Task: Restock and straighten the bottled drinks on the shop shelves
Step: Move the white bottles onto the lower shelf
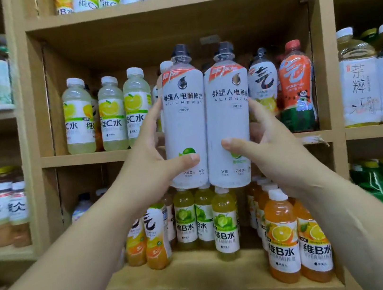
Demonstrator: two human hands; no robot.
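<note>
Two tall white-sleeved electrolyte bottles with black caps are held side by side, upright, in front of the middle shelf [102, 155]. My left hand [153, 160] grips the left bottle [185, 121], thumb across its lower front. My right hand [268, 148] grips the right bottle [229, 119] in the same way. The two bottles touch along their sides, and their bases hang below the shelf edge, in front of the row beneath.
Pale lemon vitamin C bottles [111, 114] stand at the left of the middle shelf, a white bottle [263, 82] and an orange bottle [297, 86] at its right. Green and orange vitamin B bottles [283, 235] fill the lower shelf. Tea bottles [359, 80] stand in the right bay.
</note>
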